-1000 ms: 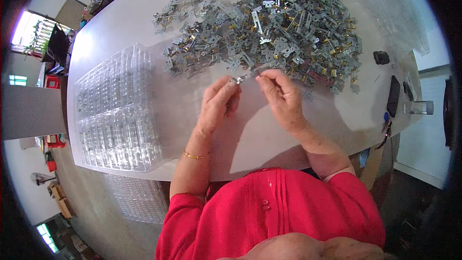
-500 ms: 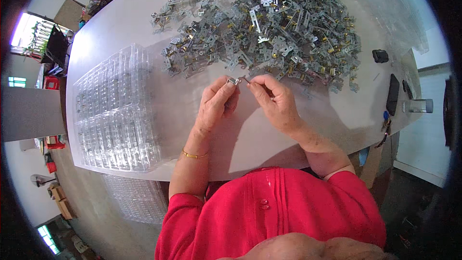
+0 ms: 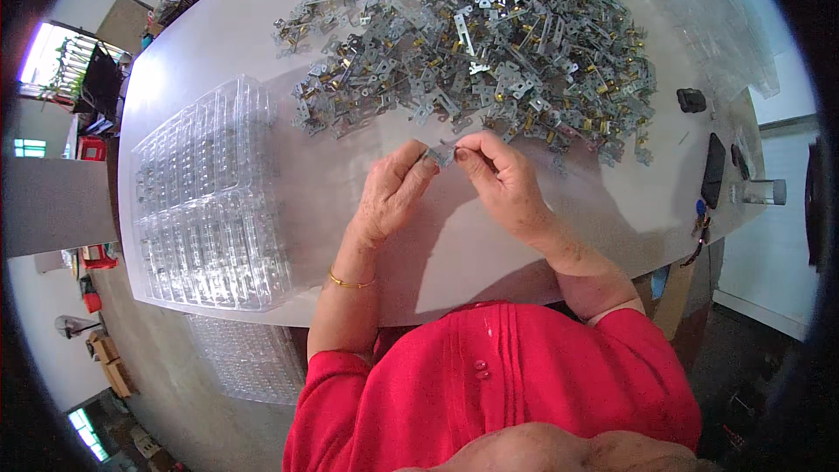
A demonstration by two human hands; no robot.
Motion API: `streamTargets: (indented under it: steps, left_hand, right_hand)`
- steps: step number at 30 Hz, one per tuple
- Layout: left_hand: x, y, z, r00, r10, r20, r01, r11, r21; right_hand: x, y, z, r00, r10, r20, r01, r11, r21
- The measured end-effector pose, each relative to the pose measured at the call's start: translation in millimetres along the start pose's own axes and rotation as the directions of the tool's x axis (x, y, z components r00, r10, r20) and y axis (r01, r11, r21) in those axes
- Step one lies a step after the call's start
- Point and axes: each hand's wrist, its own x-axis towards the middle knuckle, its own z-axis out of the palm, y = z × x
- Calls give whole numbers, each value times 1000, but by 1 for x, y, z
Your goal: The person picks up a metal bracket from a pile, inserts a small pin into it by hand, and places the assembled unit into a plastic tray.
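Between my two hands is a small silvery metal bracket [image 3: 443,156], held just above the table at the near edge of a big heap of similar parts. My left hand [image 3: 395,188] pinches it between thumb and fingers. From the other side my right hand [image 3: 500,177] closes thumb and forefinger on its end. The fingertips cover much of the bracket, so its exact shape is hard to make out. The heap of metal brackets [image 3: 489,52], some with yellow brass-coloured bits, spreads across the far middle of the table.
Clear plastic trays [image 3: 210,201] with rows of compartments lie at the left, and more trays [image 3: 249,358] sit below the table edge. Clear plastic sheeting [image 3: 699,17] covers the far right. A dark phone-like slab [image 3: 714,170], a small black object [image 3: 690,100] and a clear cup [image 3: 765,192] lie at the right.
My left hand has turned slightly, its fingers now folded further over the bracket. The right fingertips have shifted a little against it, and the bracket sits at a different angle.
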Motion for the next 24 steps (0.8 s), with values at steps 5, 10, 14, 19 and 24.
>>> streamTargets:
  steps: [5, 10, 14, 19, 24]
  left_hand:
    - [0, 1, 5, 999, 51, 13, -53, 961, 270]
    - [1, 0, 9, 984, 171, 44, -177, 949, 261]
    - [0, 2, 11, 976, 207, 64, -216, 943, 253]
    - [0, -3, 13, 977, 204, 56, -211, 926, 312]
    - [0, -3, 21, 888, 451, 87, -443, 791, 423]
  right_hand:
    - [2, 0, -1, 971, 218, 100, -236, 942, 240]
    - [6, -4, -11, 905, 360, 228, -422, 835, 353]
    - [3, 11, 0, 976, 155, 154, -182, 966, 181]
    - [2, 12, 7, 984, -123, -126, 155, 946, 285]
    - [2, 9, 6, 987, -156, -32, 159, 964, 211]
